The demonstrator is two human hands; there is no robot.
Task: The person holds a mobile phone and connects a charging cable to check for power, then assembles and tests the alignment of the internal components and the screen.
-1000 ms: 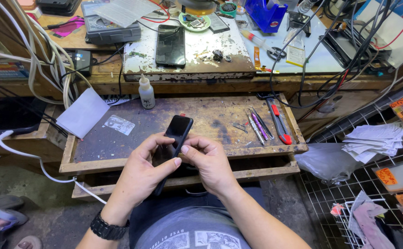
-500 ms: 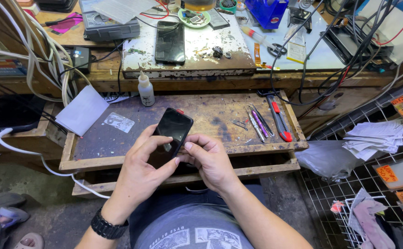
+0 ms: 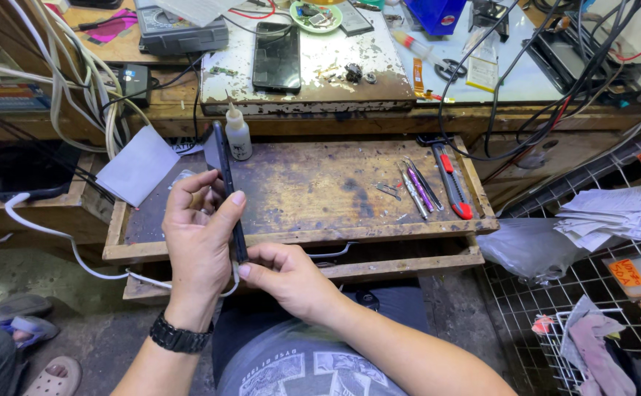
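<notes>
Phone [image 3: 225, 191], edge-on, pinched tight in both grips, left hand [image 3: 197, 235] and right hand [image 3: 291, 279], over tool-strewn wooden tray [image 3: 320, 235]

One camera on your head, tilted steeply down and forward, close over your left hand [image 3: 199, 227] and right hand [image 3: 291, 279], pull-out wooden tray [image 3: 320, 187] mid-frame, cluttered bench top [image 3: 313, 66] along the upper edge, your lap at the bottom.

hands [image 3: 243, 253] gripping dark phone [image 3: 225, 183] edge-on, worn tray [image 3: 320, 191]
</notes>
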